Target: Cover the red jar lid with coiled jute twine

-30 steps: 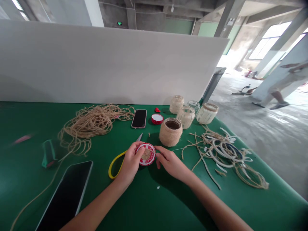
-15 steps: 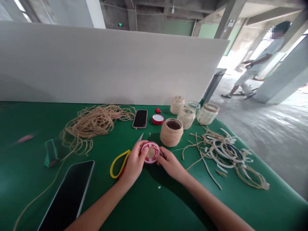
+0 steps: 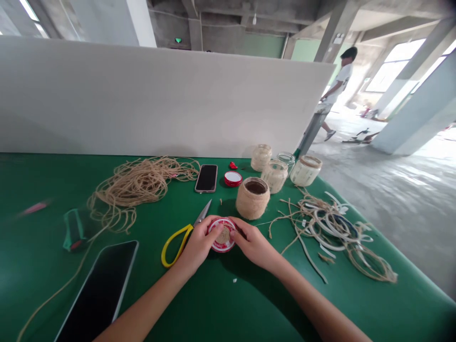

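My left hand [image 3: 198, 243] and my right hand [image 3: 253, 243] grip a round red-and-white lid [image 3: 223, 247] between them. A small coil of jute twine [image 3: 224, 234] lies on its middle, and both thumbs press onto it. My fingers beneath the lid are hidden. Beside my left hand lie scissors [image 3: 165, 247] with yellow handles, blades pointing away. A jar wrapped in jute twine [image 3: 252, 204] stands upright just beyond my right hand. Farther back is another red-rimmed lid [image 3: 233, 182] with a white face.
A twine pile [image 3: 142, 183], a phone [image 3: 206, 178] and a large dark tablet [image 3: 98, 292] lie leftward. Several glass jars [image 3: 273, 178] stand at the back right, near tangled twine and white strips [image 3: 331, 223]. A white panel [image 3: 160, 99] borders the table; a person [image 3: 338, 85] walks beyond.
Both hands and the lid have come slightly nearer to me, and the thumbs have moved inward over the coil. The person in the background has walked left.
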{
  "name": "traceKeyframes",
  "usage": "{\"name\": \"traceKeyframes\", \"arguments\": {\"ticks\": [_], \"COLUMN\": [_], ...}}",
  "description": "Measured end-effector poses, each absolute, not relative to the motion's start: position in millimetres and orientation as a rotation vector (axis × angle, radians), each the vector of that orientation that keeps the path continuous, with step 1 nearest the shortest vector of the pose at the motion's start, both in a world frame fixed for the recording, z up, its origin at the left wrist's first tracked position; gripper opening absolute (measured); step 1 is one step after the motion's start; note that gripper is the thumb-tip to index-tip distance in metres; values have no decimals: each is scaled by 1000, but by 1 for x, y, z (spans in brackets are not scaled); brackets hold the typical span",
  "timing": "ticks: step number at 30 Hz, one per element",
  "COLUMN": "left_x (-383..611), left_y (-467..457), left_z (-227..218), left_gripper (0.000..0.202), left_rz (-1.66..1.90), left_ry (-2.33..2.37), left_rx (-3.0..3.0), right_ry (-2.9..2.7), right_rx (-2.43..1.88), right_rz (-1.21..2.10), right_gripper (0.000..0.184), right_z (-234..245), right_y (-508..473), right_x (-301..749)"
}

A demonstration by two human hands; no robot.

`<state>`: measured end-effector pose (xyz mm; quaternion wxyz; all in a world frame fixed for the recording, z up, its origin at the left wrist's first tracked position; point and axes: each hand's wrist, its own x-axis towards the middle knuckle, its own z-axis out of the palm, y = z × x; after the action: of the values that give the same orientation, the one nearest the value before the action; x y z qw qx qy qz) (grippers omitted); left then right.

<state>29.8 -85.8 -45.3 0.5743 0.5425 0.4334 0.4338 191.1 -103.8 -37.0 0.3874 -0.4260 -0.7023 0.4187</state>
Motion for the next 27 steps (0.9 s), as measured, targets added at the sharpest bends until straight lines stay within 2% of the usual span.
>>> {"name": "traceKeyframes", "arguments": {"ticks": [4, 10, 14, 27], "left_x": [28, 25, 26, 27], "left_y": [-84, -80, -80, -86], "left_z": [-48, -46, -48, -52], "left_gripper": [27, 26, 26, 22], "left_rz": [1095, 1202, 1239, 1205], "left_ry": [1049, 1147, 1115, 987], "left_rx": [1195, 1089, 1039, 1118], "right_ry": [-1735, -1835, -1898, -1661], "right_rx": [-1184, -1229, -1228, -1062], "right_rz": [1039, 986, 975, 1188], "right_gripper": [32, 25, 27, 18], "right_z": [-41, -41, -43, -49], "right_y": [-103, -102, -104, -105], "right_x": [193, 193, 189, 184]}}
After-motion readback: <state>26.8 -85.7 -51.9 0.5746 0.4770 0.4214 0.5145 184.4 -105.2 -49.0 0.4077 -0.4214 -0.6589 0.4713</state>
